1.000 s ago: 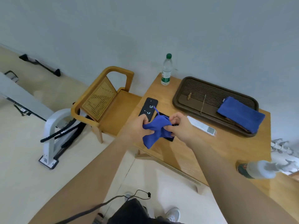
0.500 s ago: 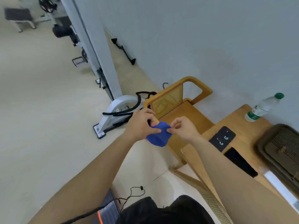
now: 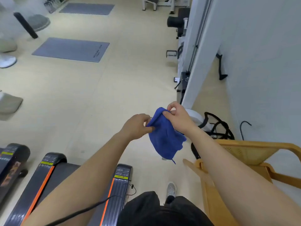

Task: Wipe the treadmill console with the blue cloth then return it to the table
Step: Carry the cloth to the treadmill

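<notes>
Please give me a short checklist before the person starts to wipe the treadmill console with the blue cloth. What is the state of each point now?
1. Blue cloth is in hand: ok, the left hand and right hand both pinch its top edge.
2. Cloth is spread for wiping: not ok, it hangs bunched.
3. Console is in view: not ok, only the treadmill deck end shows.
4. Floor ahead is free: ok.
5. Black cable near the deck is clear of the feet: cannot tell.
6. Wooden chair leaves room at the right: ok.
</notes>
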The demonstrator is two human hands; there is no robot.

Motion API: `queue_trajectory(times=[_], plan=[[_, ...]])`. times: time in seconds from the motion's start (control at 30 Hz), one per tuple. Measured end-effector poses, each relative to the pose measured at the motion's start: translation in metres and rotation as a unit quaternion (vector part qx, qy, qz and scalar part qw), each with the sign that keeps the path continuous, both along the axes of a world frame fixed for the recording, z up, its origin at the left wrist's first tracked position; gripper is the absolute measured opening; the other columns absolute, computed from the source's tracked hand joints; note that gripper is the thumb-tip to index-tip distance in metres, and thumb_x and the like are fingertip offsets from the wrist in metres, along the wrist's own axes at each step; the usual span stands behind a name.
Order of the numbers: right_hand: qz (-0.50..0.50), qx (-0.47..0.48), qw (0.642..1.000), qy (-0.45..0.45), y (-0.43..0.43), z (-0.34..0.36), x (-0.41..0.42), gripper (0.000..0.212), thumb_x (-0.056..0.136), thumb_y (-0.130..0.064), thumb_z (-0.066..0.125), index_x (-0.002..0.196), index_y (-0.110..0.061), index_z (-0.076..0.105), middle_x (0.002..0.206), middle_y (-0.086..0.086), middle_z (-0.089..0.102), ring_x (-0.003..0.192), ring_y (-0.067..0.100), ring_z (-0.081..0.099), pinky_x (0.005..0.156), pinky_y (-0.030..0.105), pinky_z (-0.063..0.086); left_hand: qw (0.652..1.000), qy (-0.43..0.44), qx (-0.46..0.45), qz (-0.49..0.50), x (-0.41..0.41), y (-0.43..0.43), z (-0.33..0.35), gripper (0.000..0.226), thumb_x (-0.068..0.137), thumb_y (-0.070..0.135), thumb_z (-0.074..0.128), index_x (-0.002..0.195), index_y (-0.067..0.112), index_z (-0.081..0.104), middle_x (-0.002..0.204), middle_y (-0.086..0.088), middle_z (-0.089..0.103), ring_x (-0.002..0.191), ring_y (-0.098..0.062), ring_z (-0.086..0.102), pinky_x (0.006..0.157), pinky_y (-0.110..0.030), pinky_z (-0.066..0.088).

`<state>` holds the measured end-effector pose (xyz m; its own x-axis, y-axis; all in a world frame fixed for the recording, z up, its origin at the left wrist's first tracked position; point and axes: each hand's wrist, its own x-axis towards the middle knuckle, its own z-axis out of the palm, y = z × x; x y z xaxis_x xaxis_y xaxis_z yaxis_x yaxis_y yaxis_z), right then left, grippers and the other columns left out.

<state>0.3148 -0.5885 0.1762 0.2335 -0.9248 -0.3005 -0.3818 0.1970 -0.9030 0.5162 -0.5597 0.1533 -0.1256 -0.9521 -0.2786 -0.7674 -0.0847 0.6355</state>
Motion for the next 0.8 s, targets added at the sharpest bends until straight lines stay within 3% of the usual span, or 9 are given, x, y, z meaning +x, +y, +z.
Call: queue_trajectory(times=[0.07, 0.17, 0.27, 0.37, 0.47, 0.53, 0.67, 0.8], plan=[[0.042, 0.000, 0.999, -0.006, -0.033, 0.010, 0.026, 0.009, 0.096, -0.028, 0.056, 0.091, -0.027, 0.048, 0.079, 0.018, 0.065, 0.064, 0.020, 0.054, 0.061, 0.034, 0.043, 0.998, 0.004, 0.027, 0.060, 0.026, -0.012, 0.003, 0.019, 0.072, 0.028, 0.061, 0.076, 0.011, 0.056, 0.077, -0.001, 0.062, 0.069, -0.022, 0.055, 0.064, -0.037, 0.047], [0.088, 0.000, 0.996, -0.034, -0.074, 0.023, 0.070, 0.008, 0.097, -0.025, 0.057, 0.095, -0.023, 0.050, 0.080, 0.007, 0.065, 0.065, 0.018, 0.056, 0.061, 0.030, 0.044, 0.982, 0.057, 0.038, 0.173, 0.060, -0.022, 0.004, 0.015, 0.071, 0.018, 0.055, 0.066, 0.015, 0.041, 0.063, 0.001, 0.045, 0.060, -0.019, 0.041, 0.057, -0.031, 0.033], [0.090, 0.003, 0.994, -0.058, -0.109, 0.029, 0.120, 0.007, 0.096, -0.022, 0.057, 0.098, -0.019, 0.052, 0.078, -0.002, 0.057, 0.064, 0.013, 0.053, 0.057, 0.022, 0.045, 0.952, 0.112, 0.049, 0.279, 0.097, -0.026, -0.003, 0.014, 0.082, 0.010, 0.056, 0.078, 0.019, 0.046, 0.071, 0.002, 0.057, 0.065, -0.016, 0.048, 0.062, -0.029, 0.038], [0.095, 0.010, 0.993, -0.072, -0.143, 0.029, 0.183, 0.009, 0.096, -0.025, 0.058, 0.101, -0.018, 0.053, 0.089, -0.006, 0.056, 0.073, 0.012, 0.054, 0.062, 0.023, 0.042, 0.919, 0.164, 0.057, 0.354, 0.148, -0.031, -0.018, 0.003, 0.092, 0.021, 0.056, 0.089, 0.022, 0.054, 0.084, 0.001, 0.069, 0.076, -0.017, 0.059, 0.072, -0.031, 0.045], [0.119, 0.000, 0.990, -0.071, -0.171, 0.022, 0.252, 0.013, 0.096, -0.030, 0.058, 0.102, -0.019, 0.055, 0.099, -0.007, 0.057, 0.081, 0.011, 0.056, 0.067, 0.024, 0.042, 0.905, 0.181, 0.045, 0.381, 0.204, -0.041, -0.030, 0.023, 0.098, 0.027, 0.052, 0.081, 0.012, 0.053, 0.077, -0.002, 0.059, 0.067, -0.020, 0.050, 0.068, -0.031, 0.041], [0.154, -0.006, 0.987, -0.055, -0.186, 0.015, 0.302, 0.016, 0.096, -0.033, 0.058, 0.102, -0.019, 0.055, 0.101, -0.007, 0.057, 0.083, 0.011, 0.057, 0.069, 0.024, 0.043, 0.890, 0.192, 0.029, 0.412, 0.246, -0.049, -0.036, 0.025, 0.099, 0.027, 0.049, 0.080, 0.011, 0.053, 0.074, -0.005, 0.052, 0.066, -0.021, 0.044, 0.066, -0.033, 0.038], [0.252, 0.000, 0.967, 0.027, -0.205, -0.002, 0.405, 0.017, 0.098, -0.035, 0.052, 0.104, -0.019, 0.052, 0.098, -0.006, 0.057, 0.081, 0.013, 0.055, 0.068, 0.027, 0.043, 0.849, 0.212, 0.029, 0.484, 0.332, -0.051, -0.042, 0.017, 0.089, 0.013, 0.045, 0.089, 0.006, 0.060, 0.078, -0.002, 0.060, 0.070, -0.021, 0.052, 0.069, -0.036, 0.047], [0.356, -0.001, 0.931, 0.083, -0.197, -0.021, 0.502, 0.015, 0.100, -0.031, 0.051, 0.108, -0.018, 0.051, 0.100, -0.004, 0.056, 0.083, 0.014, 0.054, 0.066, 0.026, 0.042, 0.812, 0.200, 0.038, 0.548, 0.398, -0.020, -0.048, 0.033, 0.080, -0.004, 0.037, 0.084, 0.017, 0.061, 0.080, 0.001, 0.062, 0.078, -0.022, 0.054, 0.069, -0.031, 0.046]])
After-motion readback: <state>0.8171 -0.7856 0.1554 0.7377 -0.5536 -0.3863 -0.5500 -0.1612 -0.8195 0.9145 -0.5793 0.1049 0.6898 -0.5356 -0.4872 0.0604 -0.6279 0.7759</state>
